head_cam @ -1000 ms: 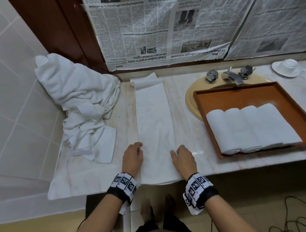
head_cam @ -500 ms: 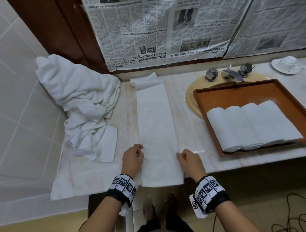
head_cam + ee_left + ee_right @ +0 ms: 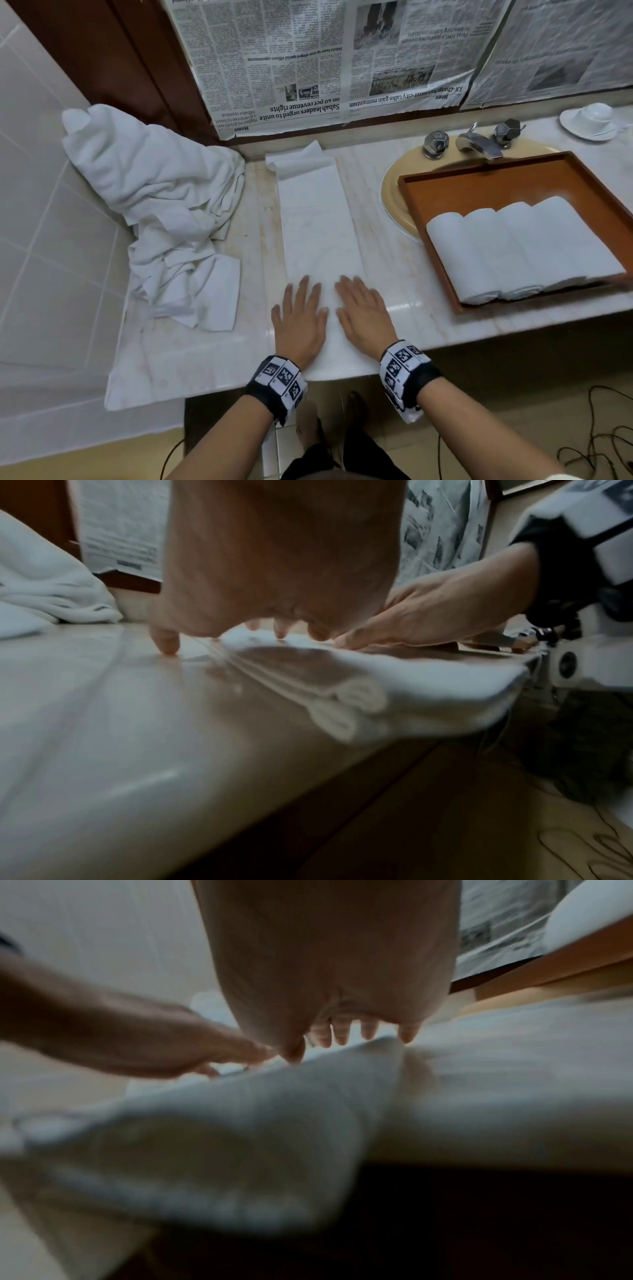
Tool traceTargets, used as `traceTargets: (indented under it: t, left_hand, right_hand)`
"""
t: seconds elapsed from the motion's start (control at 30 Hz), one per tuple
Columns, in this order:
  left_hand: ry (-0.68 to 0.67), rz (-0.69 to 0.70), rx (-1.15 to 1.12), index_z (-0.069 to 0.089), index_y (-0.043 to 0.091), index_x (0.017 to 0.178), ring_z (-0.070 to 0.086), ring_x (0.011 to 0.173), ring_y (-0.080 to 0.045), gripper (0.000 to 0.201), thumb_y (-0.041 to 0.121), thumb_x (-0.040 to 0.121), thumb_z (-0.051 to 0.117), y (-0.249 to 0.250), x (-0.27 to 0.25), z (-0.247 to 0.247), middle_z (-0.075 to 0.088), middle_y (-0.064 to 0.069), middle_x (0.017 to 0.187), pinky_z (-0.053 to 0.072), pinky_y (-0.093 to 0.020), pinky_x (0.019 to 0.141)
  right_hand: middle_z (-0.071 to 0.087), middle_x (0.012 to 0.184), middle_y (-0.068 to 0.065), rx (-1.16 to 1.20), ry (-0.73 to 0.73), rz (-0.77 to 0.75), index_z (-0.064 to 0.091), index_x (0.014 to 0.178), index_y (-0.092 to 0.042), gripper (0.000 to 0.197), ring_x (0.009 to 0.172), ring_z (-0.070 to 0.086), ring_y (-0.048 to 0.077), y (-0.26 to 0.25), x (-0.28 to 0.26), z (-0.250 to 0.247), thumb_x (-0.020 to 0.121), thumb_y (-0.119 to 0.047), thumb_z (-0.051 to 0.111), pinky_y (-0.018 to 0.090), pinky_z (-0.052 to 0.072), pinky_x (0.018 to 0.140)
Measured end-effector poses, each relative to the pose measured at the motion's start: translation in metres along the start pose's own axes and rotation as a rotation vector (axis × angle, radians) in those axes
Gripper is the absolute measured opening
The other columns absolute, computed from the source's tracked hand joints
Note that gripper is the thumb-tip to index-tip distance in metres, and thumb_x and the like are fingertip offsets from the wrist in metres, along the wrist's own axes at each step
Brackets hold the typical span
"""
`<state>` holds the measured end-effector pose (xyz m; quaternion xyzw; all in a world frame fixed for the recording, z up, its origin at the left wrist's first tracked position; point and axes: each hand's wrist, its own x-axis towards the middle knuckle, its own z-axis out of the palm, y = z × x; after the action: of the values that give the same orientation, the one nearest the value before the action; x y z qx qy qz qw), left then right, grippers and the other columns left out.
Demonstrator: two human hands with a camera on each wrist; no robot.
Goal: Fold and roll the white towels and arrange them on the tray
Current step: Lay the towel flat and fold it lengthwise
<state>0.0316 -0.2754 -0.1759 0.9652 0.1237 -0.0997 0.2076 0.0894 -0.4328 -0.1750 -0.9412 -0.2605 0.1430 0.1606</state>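
On the pale marble counter (image 3: pixel 212 346), a long white towel folded into a narrow strip (image 3: pixel 318 233) lies lengthwise, its far end curling up against the back ledge and its near end overhanging the counter edge; this layout probably gives a flat run for rolling. Both hands lie palm-down on the near end, side by side. The left hand (image 3: pixel 301 322) has its fingers straight and spread, with its outer fingers resting past the strip's left edge on the marble, as the left wrist view shows. The right hand (image 3: pixel 364 317) is likewise flat and spread wide, pressing the cloth; neither hand grips anything. Such pressure appears meant to smooth the layers before the roll begins. To the right, a shallow brown wooden tray (image 3: pixel 479 181) rests over the yellow basin (image 3: pixel 392 195) and holds four rolled white towels (image 3: pixel 524 246) packed side by side, touching. At left, a heap of unfolded white towels (image 3: pixel 157 209) waits against the tiled wall.
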Motion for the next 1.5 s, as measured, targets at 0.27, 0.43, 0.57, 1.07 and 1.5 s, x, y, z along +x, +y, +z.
traceTargets:
  t: [0.27, 0.43, 0.57, 1.07, 1.5]
  left_hand:
    - [-0.04, -0.095, 0.045, -0.011, 0.041, 0.156, -0.02, 0.151, -0.017, 0.063, 0.061, 0.1, 0.009, -0.032, -0.011, -0.004, -0.023, 0.023, 0.16, -0.011, -0.057, 0.118]
    - [-0.018, -0.027, -0.029, -0.005, 0.038, 0.158, -0.018, 0.152, -0.018, 0.055, 0.046, 0.106, 0.013, 0.0, 0.045, -0.011, -0.021, 0.024, 0.16, -0.005, -0.058, 0.12]
    - [-0.069, -0.04, 0.069, -0.007, 0.04, 0.157, -0.018, 0.152, -0.02, 0.054, 0.046, 0.106, 0.01, 0.003, 0.07, -0.013, -0.022, 0.024, 0.159, -0.003, -0.061, 0.119]
    - [-0.021, -0.139, 0.039, -0.013, 0.047, 0.154, -0.02, 0.151, -0.02, 0.055, 0.053, 0.1, -0.003, -0.001, 0.118, -0.017, -0.023, 0.024, 0.16, -0.01, -0.062, 0.117]
    - [-0.002, -0.299, -0.014, -0.012, 0.045, 0.155, -0.017, 0.152, -0.021, 0.055, 0.053, 0.103, 0.008, -0.02, 0.19, -0.046, -0.018, 0.022, 0.162, -0.012, -0.066, 0.115]
  right_hand:
    - [-0.018, 0.161, -0.011, -0.051, -0.055, 0.173, -0.008, 0.157, -0.025, 0.061, 0.149, -0.017, 0.013, 0.041, -0.005, -0.011, 0.102, -0.048, 0.001, 0.043, -0.008, 0.122]
    - [-0.005, 0.164, -0.009, -0.05, -0.038, -0.111, 0.004, 0.158, -0.021, 0.069, 0.151, -0.008, 0.013, -0.006, 0.044, -0.016, 0.094, -0.046, -0.006, 0.045, -0.001, 0.123]
    - [-0.017, 0.161, -0.013, -0.109, -0.115, -0.026, -0.006, 0.157, -0.026, 0.073, 0.151, -0.013, 0.013, 0.002, 0.081, -0.012, 0.089, -0.051, -0.014, 0.046, -0.005, 0.122]
    - [-0.02, 0.16, -0.015, -0.116, -0.12, -0.052, -0.009, 0.157, -0.026, 0.08, 0.149, -0.019, 0.011, 0.015, 0.126, -0.018, 0.083, -0.056, -0.021, 0.047, -0.01, 0.121]
    - [-0.02, 0.161, -0.015, -0.114, -0.126, 0.09, -0.012, 0.156, -0.027, 0.057, 0.151, -0.014, 0.014, 0.056, 0.211, -0.05, 0.105, -0.044, 0.008, 0.046, -0.006, 0.122]
